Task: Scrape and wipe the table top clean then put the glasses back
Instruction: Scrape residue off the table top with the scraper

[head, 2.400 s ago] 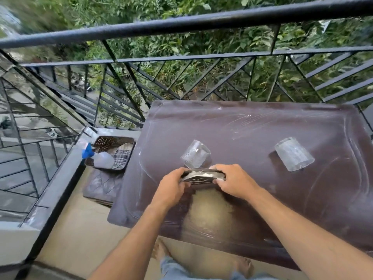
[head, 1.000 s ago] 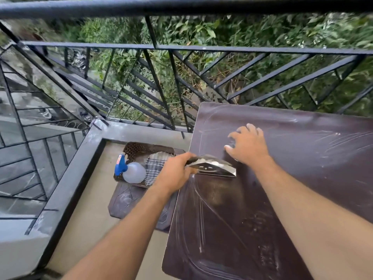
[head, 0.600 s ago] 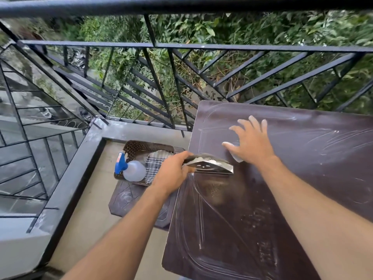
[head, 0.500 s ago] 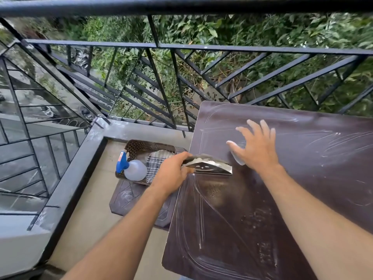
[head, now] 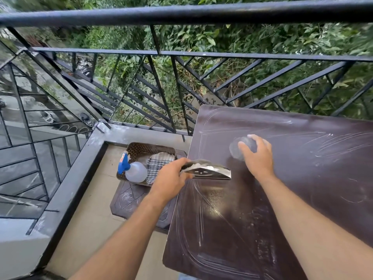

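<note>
Since a moment ago your right hand has curled over the glass on the tabletop, seemingly gripping it. Your left hand clamps the scraper. Lift the glass clear, keeping the scraper level.

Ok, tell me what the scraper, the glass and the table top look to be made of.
Scraper: seemingly metal, shiny silver with bright glints and cut-out slots.
Glass: clear glass or clear plastic; the table shows through it.
Table top: probably moulded plastic, glossy dark brown, with raised lines and white smears.
</note>
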{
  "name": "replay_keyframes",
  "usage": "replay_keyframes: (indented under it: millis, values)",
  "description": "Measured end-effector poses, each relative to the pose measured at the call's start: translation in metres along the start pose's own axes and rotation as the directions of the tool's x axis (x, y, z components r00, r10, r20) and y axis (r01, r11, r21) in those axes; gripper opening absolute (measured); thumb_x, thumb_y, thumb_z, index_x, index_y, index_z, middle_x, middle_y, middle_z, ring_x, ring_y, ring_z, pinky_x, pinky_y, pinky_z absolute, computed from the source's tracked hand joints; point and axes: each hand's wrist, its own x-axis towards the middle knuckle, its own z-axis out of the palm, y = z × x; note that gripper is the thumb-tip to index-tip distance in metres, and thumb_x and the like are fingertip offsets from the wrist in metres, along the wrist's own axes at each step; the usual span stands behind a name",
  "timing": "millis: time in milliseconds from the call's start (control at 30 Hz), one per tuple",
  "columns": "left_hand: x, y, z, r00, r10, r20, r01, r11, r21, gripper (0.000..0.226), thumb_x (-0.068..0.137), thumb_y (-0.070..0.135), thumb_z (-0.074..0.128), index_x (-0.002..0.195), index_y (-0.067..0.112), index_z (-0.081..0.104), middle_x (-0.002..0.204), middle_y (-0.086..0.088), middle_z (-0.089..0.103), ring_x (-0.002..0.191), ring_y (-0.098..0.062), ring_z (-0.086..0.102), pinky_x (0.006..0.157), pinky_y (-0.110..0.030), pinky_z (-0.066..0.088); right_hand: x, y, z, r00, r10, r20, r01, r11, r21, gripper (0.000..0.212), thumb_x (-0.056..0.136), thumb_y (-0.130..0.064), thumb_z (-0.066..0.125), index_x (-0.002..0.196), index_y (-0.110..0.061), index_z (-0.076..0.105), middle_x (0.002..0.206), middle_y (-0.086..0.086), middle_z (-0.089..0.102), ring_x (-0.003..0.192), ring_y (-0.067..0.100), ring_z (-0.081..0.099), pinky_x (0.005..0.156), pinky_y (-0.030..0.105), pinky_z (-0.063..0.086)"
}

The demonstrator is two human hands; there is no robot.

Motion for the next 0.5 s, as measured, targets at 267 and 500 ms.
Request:
replay_keyframes:
  millis: [267, 500]
  values:
    - [0.007, 0.005, 0.008, 1.0, 0.002, 0.0, -0.002, 1.0, -0.02, 0.033, 0.09, 0.016, 0.072, 0.122, 0.026, 0.067, 0.108, 0.009, 0.071, 0.099, -0.011, 0.064, 0.092, -0.025, 0.047, -0.008, 0.02, -0.005, 0.996, 0.074, -0.059, -0.066, 0.99, 0.124, 0.043, 0.102, -0.041, 0.043, 0.142, -0.024, 0.042, 0.141, 0.009, 0.043, 0.127, 0.025, 0.045, 0.096, 0.027, 0.028]
    - [0.012, 0.009, 0.023, 0.999, 0.016, 0.037, -0.015, 1.0, -0.028, 0.033, 0.09, 0.014, 0.072, 0.121, 0.025, 0.067, 0.107, 0.006, 0.074, 0.099, -0.015, 0.068, 0.093, -0.031, 0.053, -0.01, 0.032, -0.005, 0.989, 0.089, -0.119, -0.074, 0.989, 0.13, 0.046, 0.104, -0.041, 0.037, 0.144, -0.018, 0.04, 0.142, 0.01, 0.046, 0.131, 0.026, 0.042, 0.107, 0.035, 0.03]
